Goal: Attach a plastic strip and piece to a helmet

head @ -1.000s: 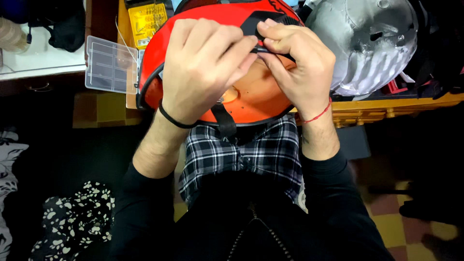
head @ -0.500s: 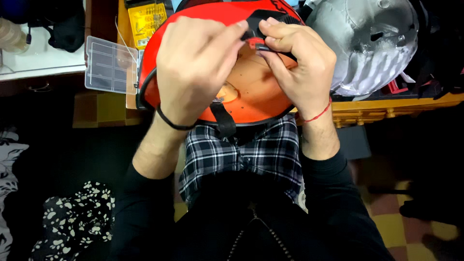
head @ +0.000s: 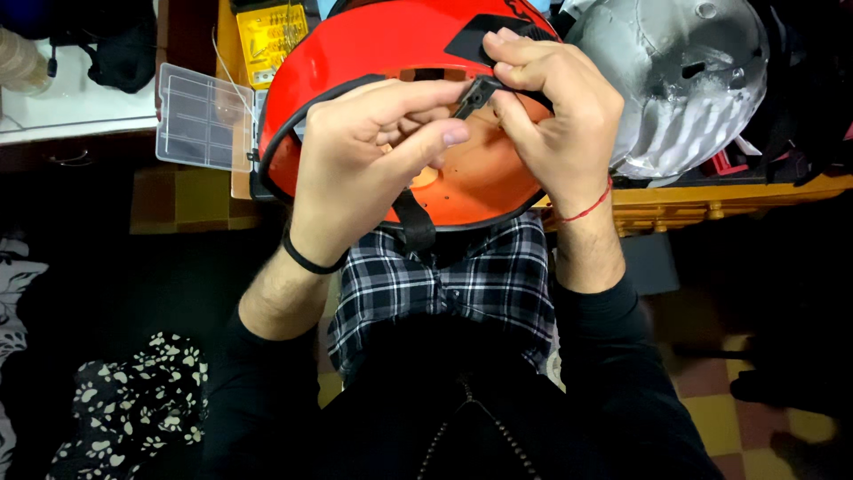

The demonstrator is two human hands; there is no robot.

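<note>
An orange-red helmet shell with a black rim rests upside down against my lap, its hollow facing me. A black strap hangs over its near rim. Both hands work inside the shell. My left hand pinches a small black strap clip from the left. My right hand grips the same clip and the black strap end from the right. My right wrist carries a red thread, my left wrist a black band.
A grey-white foam helmet liner lies to the right on a yellow wooden shelf edge. A clear plastic compartment box and a yellow parts case sit at upper left. Patterned cloth lies on the floor at lower left.
My left hand has shifted down and left, uncovering more of the shell's upper inside. Its fingertips now meet my right hand at the small black clip.
</note>
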